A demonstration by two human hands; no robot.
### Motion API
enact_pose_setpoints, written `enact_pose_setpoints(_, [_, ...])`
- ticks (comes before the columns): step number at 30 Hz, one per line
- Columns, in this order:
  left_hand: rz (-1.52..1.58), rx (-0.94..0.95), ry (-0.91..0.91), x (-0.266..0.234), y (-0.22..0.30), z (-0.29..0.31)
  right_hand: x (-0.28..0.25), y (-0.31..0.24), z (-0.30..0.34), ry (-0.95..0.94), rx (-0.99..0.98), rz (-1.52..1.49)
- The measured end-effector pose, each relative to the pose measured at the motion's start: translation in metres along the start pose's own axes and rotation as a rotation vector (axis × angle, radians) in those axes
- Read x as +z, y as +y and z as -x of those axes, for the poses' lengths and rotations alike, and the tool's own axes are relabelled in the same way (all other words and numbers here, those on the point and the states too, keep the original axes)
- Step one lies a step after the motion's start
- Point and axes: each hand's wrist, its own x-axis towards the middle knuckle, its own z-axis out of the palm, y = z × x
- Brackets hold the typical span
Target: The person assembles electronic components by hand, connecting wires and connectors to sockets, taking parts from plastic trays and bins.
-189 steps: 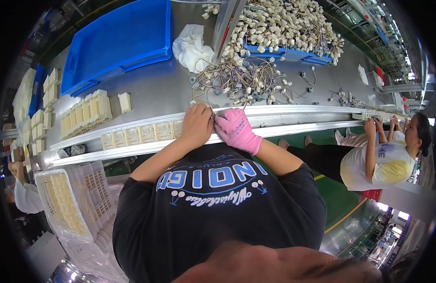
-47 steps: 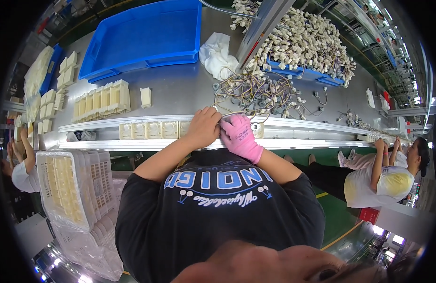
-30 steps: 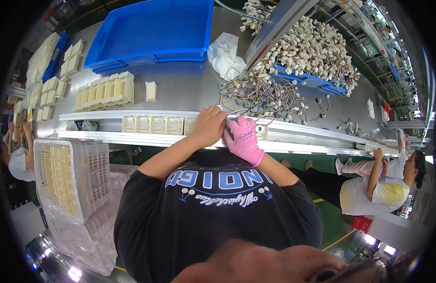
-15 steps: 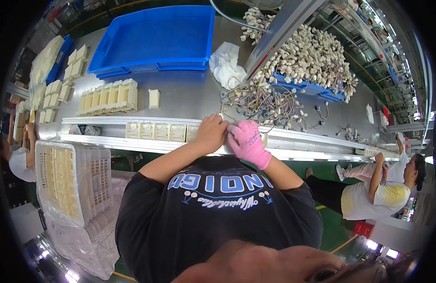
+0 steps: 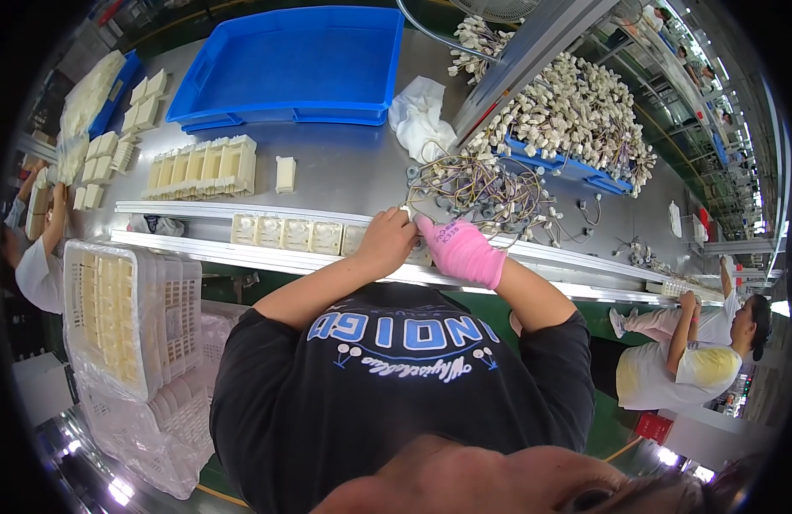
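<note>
Wires (image 5: 477,184) look light, limp — best taken by the plugs (image 5: 576,107); left hand (image 5: 389,244), right hand (image 5: 466,251) nearly meet — grips hidden, cannot tell.

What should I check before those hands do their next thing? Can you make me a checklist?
1. Both hands at the metal rails: ok. The left hand and right hand are side by side there.
2. Gloves on both: not ok. The right wears a pink glove; the left is bare.
3. Good grip: cannot tell. The fingers hide what is between them.
4. Cream plastic housings in a row between the rails: ok, for those I can see left of the left hand.
5. Wires untangled: not ok. The wire harnesses lie in a messy pile.
6. White cloth off the rails: ok. It lies farther back.
</note>
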Motion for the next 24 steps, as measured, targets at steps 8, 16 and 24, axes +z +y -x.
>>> enact_pose_setpoints(8, [0.048,-0.047,0.022,0.0,0.0,-0.002,0.014,0.015,-0.009,-0.053,-0.019,-0.007])
enact_pose_setpoints(16, [0.07,-0.091,-0.004,0.0,0.002,-0.003,0.0,0.011,-0.013,-0.236,0.093,-0.006])
enact_pose_setpoints(24, [0.093,-0.068,0.064,0.003,0.001,-0.002,0.015,0.026,-0.018,0.094,-0.026,0.154])
